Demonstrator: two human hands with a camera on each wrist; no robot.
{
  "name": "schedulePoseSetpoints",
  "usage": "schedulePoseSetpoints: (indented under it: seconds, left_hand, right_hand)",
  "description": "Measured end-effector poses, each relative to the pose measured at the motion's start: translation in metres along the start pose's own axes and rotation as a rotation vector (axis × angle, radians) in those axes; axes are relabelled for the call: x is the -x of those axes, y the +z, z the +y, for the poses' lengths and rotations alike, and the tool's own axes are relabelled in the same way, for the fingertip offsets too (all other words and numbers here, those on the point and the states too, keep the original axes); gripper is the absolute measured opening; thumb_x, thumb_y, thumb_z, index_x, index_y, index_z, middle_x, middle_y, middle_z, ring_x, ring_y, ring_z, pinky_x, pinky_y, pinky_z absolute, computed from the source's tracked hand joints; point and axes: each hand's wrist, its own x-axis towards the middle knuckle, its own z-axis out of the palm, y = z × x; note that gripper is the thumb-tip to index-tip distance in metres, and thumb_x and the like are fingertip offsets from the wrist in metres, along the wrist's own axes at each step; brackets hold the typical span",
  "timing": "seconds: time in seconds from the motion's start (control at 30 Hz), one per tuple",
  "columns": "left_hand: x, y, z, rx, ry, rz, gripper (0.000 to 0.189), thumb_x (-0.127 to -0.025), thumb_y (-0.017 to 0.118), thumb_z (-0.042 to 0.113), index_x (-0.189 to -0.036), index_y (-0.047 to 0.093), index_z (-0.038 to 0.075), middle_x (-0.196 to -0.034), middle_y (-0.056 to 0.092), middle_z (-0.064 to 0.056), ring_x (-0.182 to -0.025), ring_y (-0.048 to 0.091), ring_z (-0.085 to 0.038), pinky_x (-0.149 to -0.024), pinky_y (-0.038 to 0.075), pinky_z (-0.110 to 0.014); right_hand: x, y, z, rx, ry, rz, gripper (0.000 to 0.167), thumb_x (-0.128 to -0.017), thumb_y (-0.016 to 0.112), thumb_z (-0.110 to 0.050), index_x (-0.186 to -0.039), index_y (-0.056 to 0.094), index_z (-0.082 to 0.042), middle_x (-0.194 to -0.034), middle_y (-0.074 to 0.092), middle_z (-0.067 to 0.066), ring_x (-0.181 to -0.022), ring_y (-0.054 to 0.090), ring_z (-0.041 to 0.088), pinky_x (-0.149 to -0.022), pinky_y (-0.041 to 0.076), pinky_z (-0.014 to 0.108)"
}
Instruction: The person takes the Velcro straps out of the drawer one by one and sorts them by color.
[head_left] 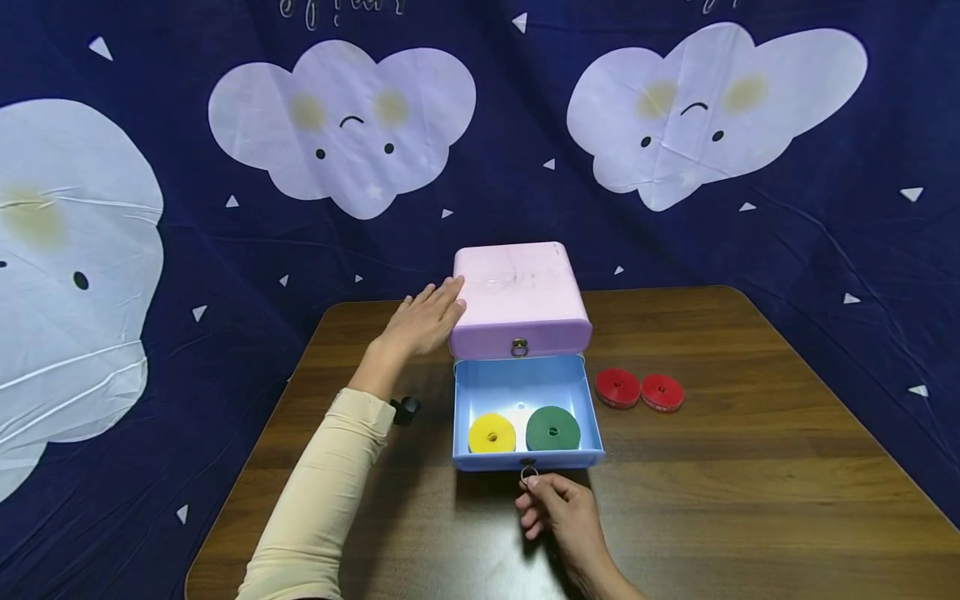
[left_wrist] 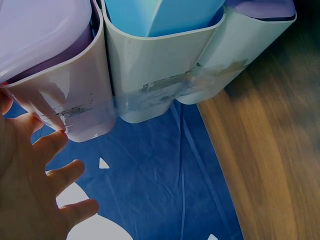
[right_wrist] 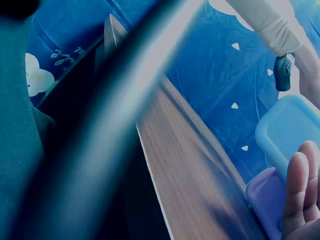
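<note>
A small drawer chest (head_left: 517,279) with a pink top stands on the table. Its blue drawer (head_left: 517,383) is pulled out, and a yellow roll (head_left: 482,427) and a green roll (head_left: 542,423) of ribbon-like strip lie inside near its front. At the drawer's front, my right hand (head_left: 566,512) pinches the metal ring pull (head_left: 529,473) between thumb and finger. With fingers straight, my left hand (head_left: 426,321) rests against the chest's upper left edge. The left wrist view shows its fingers spread beside the pink tier (left_wrist: 75,107). Purple drawer fronts stay pushed in.
Two red rolls (head_left: 618,389) lie side by side on the wooden table (head_left: 750,467), right of the chest. A black device (head_left: 407,410) shows by the left wrist. Behind the table hangs a dark blue cloth (head_left: 517,192) with cloud prints.
</note>
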Motion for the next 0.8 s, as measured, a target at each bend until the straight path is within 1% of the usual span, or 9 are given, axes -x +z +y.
schedulePoseSetpoints:
  seconds: [0.2,0.3,0.37,0.4,0.47,0.57,0.63,0.7,0.8]
  left_hand:
    - [0.0,0.001,-0.002,0.013,-0.001,-0.007,0.056,-0.099,0.009,0.054,-0.152,0.001,0.035,-0.16,0.002,0.009,-0.15,0.004,-0.023,-0.119,0.005,-0.053]
    - [0.0,0.001,-0.003,0.014,0.002,-0.004,0.056,-0.099,0.009,0.054,-0.152,0.001,0.035,-0.16,0.002,0.009,-0.15,0.005,-0.023,-0.119,0.005,-0.053]
    - [0.001,0.001,-0.004,0.015,0.003,-0.001,0.056,-0.099,0.009,0.054,-0.152,0.001,0.035,-0.16,0.002,0.009,-0.15,0.005,-0.024,-0.119,0.006,-0.053]
    - [0.001,0.0,-0.004,0.014,0.004,0.0,0.056,-0.099,0.009,0.054,-0.152,0.001,0.035,-0.16,0.002,0.009,-0.15,0.005,-0.024,-0.119,0.006,-0.053]
    - [0.001,0.0,-0.004,0.014,0.006,0.003,0.056,-0.099,0.009,0.054,-0.152,0.001,0.035,-0.16,0.003,0.009,-0.149,0.005,-0.024,-0.119,0.006,-0.054]
    - [0.001,0.0,-0.004,0.016,0.007,0.005,0.056,-0.099,0.01,0.054,-0.152,0.002,0.035,-0.16,0.003,0.009,-0.149,0.005,-0.024,-0.119,0.006,-0.054]
    - [0.001,0.0,-0.004,0.015,0.009,0.005,0.056,-0.099,0.009,0.054,-0.152,0.001,0.035,-0.16,0.003,0.009,-0.149,0.006,-0.024,-0.119,0.006,-0.054]
    - [0.001,0.0,-0.004,0.016,0.01,0.004,0.056,-0.099,0.009,0.054,-0.152,0.002,0.035,-0.16,0.003,0.009,-0.149,0.005,-0.024,-0.119,0.005,-0.053]
    - [0.001,0.0,-0.003,0.017,0.014,0.005,0.056,-0.099,0.009,0.054,-0.152,0.002,0.034,-0.161,0.002,0.008,-0.149,0.006,-0.025,-0.119,0.005,-0.053]
  right_hand:
    - [0.005,-0.005,-0.001,0.055,0.008,-0.046,0.042,-0.088,0.065,-0.024,-0.105,0.06,0.014,-0.069,0.067,0.004,-0.051,0.059,0.013,-0.047,0.053,0.029]
    - [0.01,-0.01,-0.006,0.09,0.022,-0.09,0.043,-0.088,0.064,-0.026,-0.105,0.059,0.013,-0.07,0.068,0.003,-0.052,0.06,0.012,-0.049,0.054,0.028]
    - [0.014,-0.014,-0.011,0.116,0.0,-0.132,0.042,-0.089,0.063,-0.026,-0.105,0.058,0.014,-0.07,0.068,0.001,-0.052,0.06,0.011,-0.05,0.055,0.028]
    - [0.016,-0.017,-0.015,0.13,-0.021,-0.157,0.042,-0.09,0.062,-0.025,-0.104,0.057,0.014,-0.07,0.068,0.0,-0.053,0.061,0.01,-0.051,0.055,0.029]
    - [0.019,-0.021,-0.023,0.15,-0.103,-0.203,0.036,-0.092,0.06,-0.021,-0.103,0.057,0.014,-0.07,0.069,-0.002,-0.053,0.062,0.009,-0.05,0.056,0.032]
    - [0.023,-0.026,-0.04,0.168,-0.226,-0.227,0.026,-0.093,0.058,-0.014,-0.099,0.06,0.011,-0.071,0.07,-0.002,-0.053,0.063,0.009,-0.05,0.056,0.037]
    - [0.024,-0.029,-0.053,0.174,-0.286,-0.214,0.022,-0.093,0.058,-0.011,-0.097,0.061,0.01,-0.07,0.07,-0.001,-0.053,0.063,0.011,-0.049,0.055,0.038]
    - [0.025,-0.031,-0.066,0.19,-0.329,-0.19,0.021,-0.092,0.058,-0.01,-0.097,0.061,0.011,-0.071,0.07,0.0,-0.054,0.064,0.013,-0.05,0.055,0.038]
    - [0.021,-0.036,-0.082,0.219,-0.413,-0.186,0.02,-0.093,0.057,-0.007,-0.1,0.061,0.012,-0.073,0.071,0.004,-0.056,0.065,0.017,-0.051,0.055,0.038]
